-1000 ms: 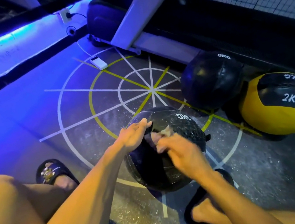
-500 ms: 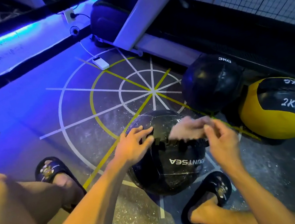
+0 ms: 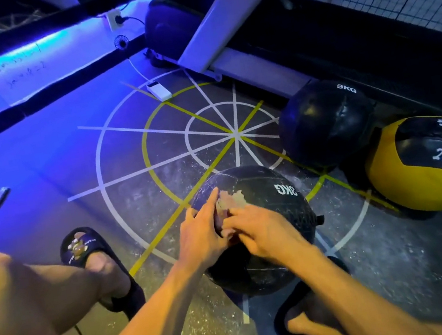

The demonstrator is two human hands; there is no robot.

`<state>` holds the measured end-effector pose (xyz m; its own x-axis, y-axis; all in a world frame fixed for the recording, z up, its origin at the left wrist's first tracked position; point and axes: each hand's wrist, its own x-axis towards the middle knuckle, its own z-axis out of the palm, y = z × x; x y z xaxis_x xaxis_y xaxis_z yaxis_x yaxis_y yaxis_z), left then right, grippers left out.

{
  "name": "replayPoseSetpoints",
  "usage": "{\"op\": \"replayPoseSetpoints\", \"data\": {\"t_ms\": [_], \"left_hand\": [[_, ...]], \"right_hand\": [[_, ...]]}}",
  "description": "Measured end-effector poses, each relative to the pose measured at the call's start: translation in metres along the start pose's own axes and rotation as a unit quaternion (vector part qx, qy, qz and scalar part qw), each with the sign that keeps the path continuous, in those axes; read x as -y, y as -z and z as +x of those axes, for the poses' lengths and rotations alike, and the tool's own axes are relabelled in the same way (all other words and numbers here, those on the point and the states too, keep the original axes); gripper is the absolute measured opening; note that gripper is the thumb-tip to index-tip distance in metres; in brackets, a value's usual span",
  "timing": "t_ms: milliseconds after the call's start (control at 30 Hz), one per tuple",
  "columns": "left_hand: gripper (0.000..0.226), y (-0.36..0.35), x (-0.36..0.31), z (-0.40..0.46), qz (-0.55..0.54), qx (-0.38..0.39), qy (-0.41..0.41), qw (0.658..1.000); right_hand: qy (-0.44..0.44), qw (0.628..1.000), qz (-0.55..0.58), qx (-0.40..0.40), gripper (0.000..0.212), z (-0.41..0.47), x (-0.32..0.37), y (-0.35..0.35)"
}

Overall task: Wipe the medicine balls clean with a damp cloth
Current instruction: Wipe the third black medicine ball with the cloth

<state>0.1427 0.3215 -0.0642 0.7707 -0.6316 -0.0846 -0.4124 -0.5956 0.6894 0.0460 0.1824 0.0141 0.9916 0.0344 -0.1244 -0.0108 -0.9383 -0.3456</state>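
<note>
1. Resting on the floor (image 3: 39, 174) between the person's feet, the near black medicine ball (image 3: 275, 216) marked 3KG sits on painted circle lines.
2. A small pale cloth (image 3: 231, 200) lies on top of it, partly hidden under both hands.
3. The left hand (image 3: 204, 231) lies on the ball with its forefinger straight, touching the cloth's left edge; its other fingers are hard to make out.
4. The right hand (image 3: 265, 230) presses on the cloth with fingers bent; whether it pinches the cloth cannot be told.
5. A second black ball (image 3: 323, 123) and a yellow-and-black 2KG ball (image 3: 430, 164) sit at right, touching each other; the yellow one is cut off by the frame edge.
6. The right sandal (image 3: 301, 306) is mostly hidden by the forearm; the left sandal (image 3: 86, 245) shows plainly.
</note>
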Motion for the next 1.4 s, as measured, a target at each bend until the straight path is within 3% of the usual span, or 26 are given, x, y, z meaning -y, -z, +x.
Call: {"op": "replayPoseSetpoints", "data": {"t_ms": [100,133,233,267,367,467,500,567,633,733,833,867,900,1000,1067,1133,1167,1233,1333,1367,1400], "left_hand": [[0.121,0.001,0.001,0.006,0.012,0.01,-0.003,1.0],[0.122,0.001,0.001,0.006,0.007,0.013,-0.005,1.0],[0.12,-0.001,0.003,0.005,-0.006,0.011,-0.018,1.0],[0.119,-0.001,0.002,0.003,-0.006,0.009,-0.026,1.0],[0.12,-0.002,0.003,0.002,-0.011,0.007,-0.029,0.999],[0.118,-0.003,0.005,0.0,-0.019,0.002,-0.017,1.0],[0.117,-0.003,0.006,0.0,-0.022,0.0,-0.015,1.0],[0.119,-0.002,0.008,-0.002,-0.023,-0.001,-0.02,1.0],[0.12,0.0,0.011,-0.003,-0.015,-0.001,-0.026,1.0],[0.114,0.0,0.016,-0.006,-0.027,-0.007,-0.021,0.999],[0.105,0.0,0.015,-0.012,-0.039,-0.025,-0.021,0.999],[0.103,0.0,0.014,-0.014,-0.036,-0.029,-0.025,0.999],[0.101,-0.001,0.014,-0.016,-0.034,-0.032,-0.027,0.999],[0.098,-0.003,0.014,-0.02,-0.033,-0.037,-0.026,0.998],[0.096,-0.004,0.017,-0.022,-0.033,-0.039,-0.034,0.998],[0.093,-0.006,0.023,-0.023,-0.034,-0.043,-0.039,0.998],[0.093,-0.005,0.025,-0.023,-0.031,-0.044,-0.038,0.998],[0.095,-0.003,0.026,-0.024,-0.027,-0.044,-0.031,0.998],[0.093,-0.003,0.021,-0.026,-0.033,-0.045,-0.025,0.998],[0.092,-0.004,0.02,-0.026,-0.037,-0.046,-0.023,0.998],[0.091,-0.005,0.021,-0.026,-0.04,-0.046,-0.025,0.998]], "right_hand": [[-0.089,0.991,0.004,-0.095,0.03,-0.006,-0.031,0.012],[-0.076,0.993,-0.002,-0.094,0.029,-0.009,-0.029,0.01],[0.062,0.998,-0.032,0.005,0.029,-0.018,-0.016,0.0],[0.052,0.998,-0.027,0.0,0.03,-0.017,-0.022,0.009],[-0.075,0.991,-0.015,-0.111,0.031,-0.009,-0.044,0.023],[0.013,0.999,-0.029,0.015,0.03,-0.007,-0.009,0.007],[0.05,0.998,-0.018,0.021,0.031,-0.011,-0.005,0.0],[-0.025,0.994,0.071,-0.081,0.038,-0.017,-0.02,0.01],[-0.167,0.944,0.143,-0.245,0.039,-0.029,-0.046,0.028],[-0.335,0.834,0.216,-0.382,0.027,-0.059,-0.076,0.04],[-0.366,0.761,0.292,-0.449,0.025,-0.076,-0.08,0.036],[-0.357,0.758,0.308,-0.45,0.025,-0.076,-0.074,0.027],[-0.344,0.766,0.316,-0.442,0.026,-0.074,-0.063,0.017],[-0.257,0.867,0.24,-0.353,0.031,-0.057,-0.02,-0.022],[-0.142,0.938,0.149,-0.28,0.037,-0.043,0.001,-0.049],[-0.01,0.974,0.059,-0.219,0.049,-0.036,-0.002,-0.068],[0.007,0.976,0.047,-0.213,0.053,-0.035,-0.012,-0.069],[-0.096,0.959,0.087,-0.25,0.053,-0.04,-0.029,-0.055],[-0.351,0.862,0.187,-0.314,0.036,-0.042,-0.039,-0.034],[-0.346,0.861,0.179,-0.326,0.03,-0.037,-0.031,-0.031],[-0.286,0.89,0.143,-0.325,0.029,-0.029,-0.016,-0.03]]}}
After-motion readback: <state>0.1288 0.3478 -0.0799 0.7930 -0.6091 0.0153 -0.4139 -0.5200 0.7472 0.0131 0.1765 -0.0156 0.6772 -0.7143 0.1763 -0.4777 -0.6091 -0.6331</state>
